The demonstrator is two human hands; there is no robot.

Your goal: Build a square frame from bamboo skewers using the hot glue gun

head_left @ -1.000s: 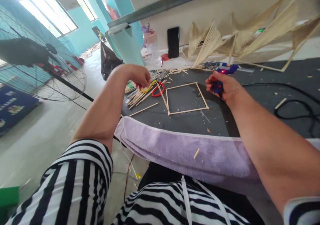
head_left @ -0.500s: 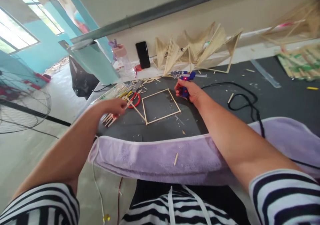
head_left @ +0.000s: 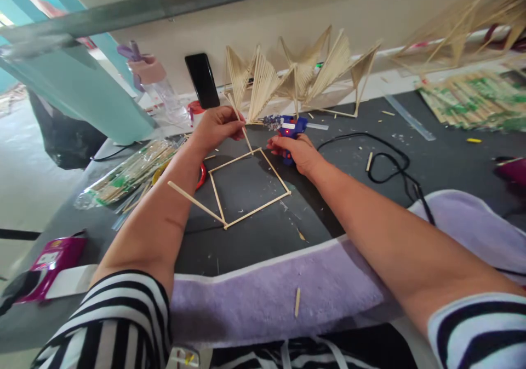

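Note:
My left hand (head_left: 222,126) pinches a thin wooden stick (head_left: 247,139), whose lower end is close to the far right corner of a square stick frame (head_left: 257,210). My right hand (head_left: 293,149) is wrapped round a blue glue gun (head_left: 292,127) with a lit red light, its nozzle pointing left toward the held stick. The square lies flat on the dark table (head_left: 205,251). Another stick (head_left: 195,202) runs from the frame's near left corner up toward my left forearm. Red-handled scissors (head_left: 201,176) are partly hidden behind that forearm.
Fan-shaped stick structures (head_left: 263,84), a black phone (head_left: 202,80) and a pink-topped bottle (head_left: 154,79) stand at the back. Bagged sticks (head_left: 131,169) lie left, more bundles (head_left: 472,98) right. A black cord (head_left: 370,135) curls beside my right arm. A purple towel (head_left: 283,298) covers the near edge.
My left hand has moved from the stick pile and scissors to beyond the square's far side, now with a stick in it. My right hand still holds the glue gun. The view has shifted.

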